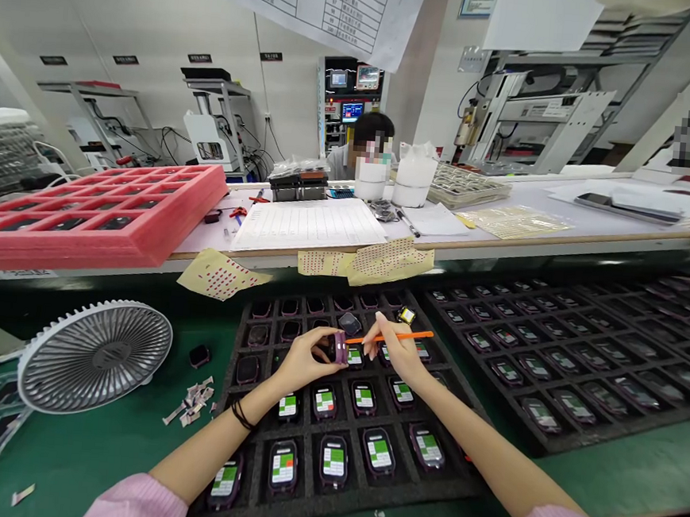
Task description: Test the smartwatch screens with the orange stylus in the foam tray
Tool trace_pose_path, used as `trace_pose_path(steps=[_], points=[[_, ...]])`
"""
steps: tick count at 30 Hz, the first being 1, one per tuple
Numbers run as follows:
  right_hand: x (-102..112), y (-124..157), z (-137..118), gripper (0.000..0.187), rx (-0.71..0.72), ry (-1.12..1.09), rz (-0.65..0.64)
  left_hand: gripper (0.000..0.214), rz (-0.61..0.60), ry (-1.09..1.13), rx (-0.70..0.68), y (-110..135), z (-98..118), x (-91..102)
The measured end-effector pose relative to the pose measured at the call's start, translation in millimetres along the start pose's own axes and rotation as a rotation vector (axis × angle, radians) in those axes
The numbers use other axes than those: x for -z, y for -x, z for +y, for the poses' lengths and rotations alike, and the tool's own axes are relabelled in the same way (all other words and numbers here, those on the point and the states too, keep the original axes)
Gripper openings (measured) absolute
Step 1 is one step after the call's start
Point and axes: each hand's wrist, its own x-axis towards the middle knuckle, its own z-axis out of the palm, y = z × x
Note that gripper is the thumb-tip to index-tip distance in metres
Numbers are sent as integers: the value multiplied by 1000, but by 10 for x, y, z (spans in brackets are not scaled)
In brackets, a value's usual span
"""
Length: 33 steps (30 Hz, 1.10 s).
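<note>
In the head view, my left hand [304, 360] pinches a purple smartwatch case [341, 350] by its edges, tilted up on its side. My right hand [397, 352] grips a thin orange stick [421, 335], whose left tip reaches the side of the case. I cannot tell what kind of tool the stick is. Under both hands lies a black foam tray [334, 509] of watches in compartments, several with lit green and white screens, such as this watch [378, 451]. Farther back in the tray, other watches have dark screens. A small yellow-screened watch [406, 315] rests near the tray's back edge.
A grey round fan [98, 357] stands left, beside small scraps [191, 402] and a loose dark watch [199, 355]. Another watch tray [575, 436] lies right. Above the bench runs a shelf with a pink foam tray [165, 232] and papers [312, 224]. A person [344, 159] sits behind.
</note>
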Motion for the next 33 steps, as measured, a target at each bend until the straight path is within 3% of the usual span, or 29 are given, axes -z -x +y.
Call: trace_pose_path(steps=[7, 26, 33], points=[[-38, 36, 17, 57, 65, 133, 20, 50, 25, -56, -34, 10, -23, -22], [-56, 44, 44, 61, 75, 228, 9, 47, -15, -138, -77, 28, -9, -26], [-48, 74, 25, 60, 92, 148, 32, 50, -17, -116, -53, 16, -22, -49]])
